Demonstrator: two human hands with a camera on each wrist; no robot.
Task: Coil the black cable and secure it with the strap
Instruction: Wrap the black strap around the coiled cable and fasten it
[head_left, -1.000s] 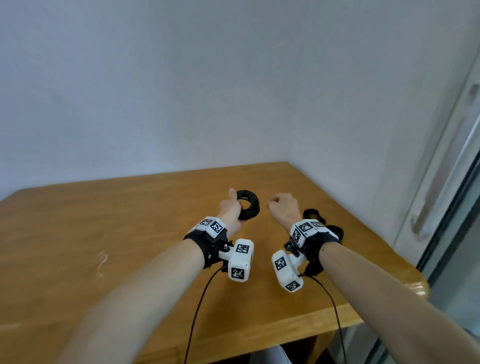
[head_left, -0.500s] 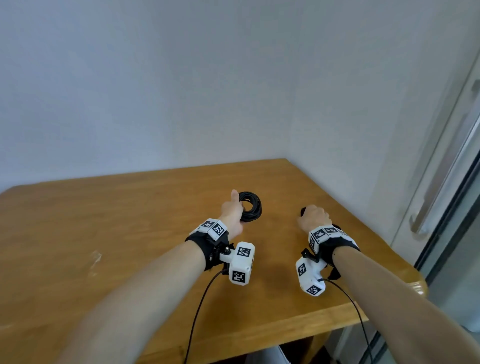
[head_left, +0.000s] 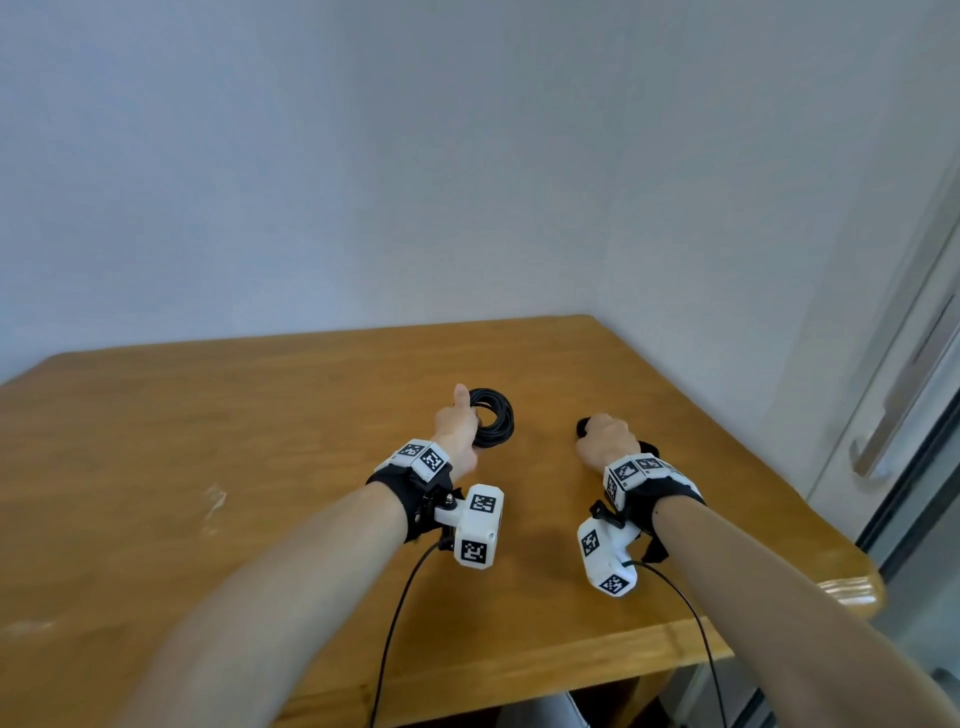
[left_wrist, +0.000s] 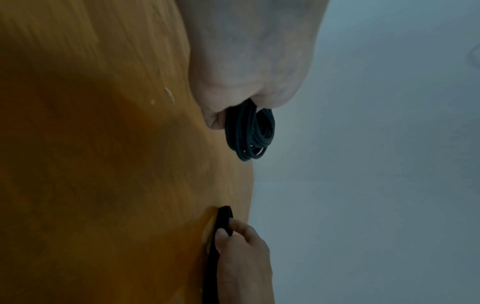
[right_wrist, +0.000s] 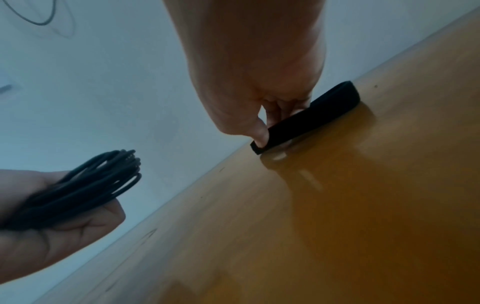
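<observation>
The black cable (head_left: 496, 420) is wound into a small round coil. My left hand (head_left: 457, 431) grips one side of the coil and holds it upright above the wooden table (head_left: 260, 441), thumb pointing up. The coil (left_wrist: 250, 131) sticks out past my left fingers, and shows again as the coil (right_wrist: 85, 185) in the right wrist view. A flat black strap (right_wrist: 311, 117) lies on the table to the right. My right hand (head_left: 605, 439) pinches the strap near one end between thumb and fingertips. The strap (left_wrist: 221, 232) runs under that hand.
The table sits in a corner, with white walls (head_left: 467, 182) behind and to the right. Its right edge (head_left: 779, 467) and front edge (head_left: 519, 670) are close to my arms. A door with a metal handle (head_left: 872, 457) stands at the far right.
My right hand moved right and down from beside the coil to the strap on the table and took hold of it. The left hand kept the coil nearly still.
</observation>
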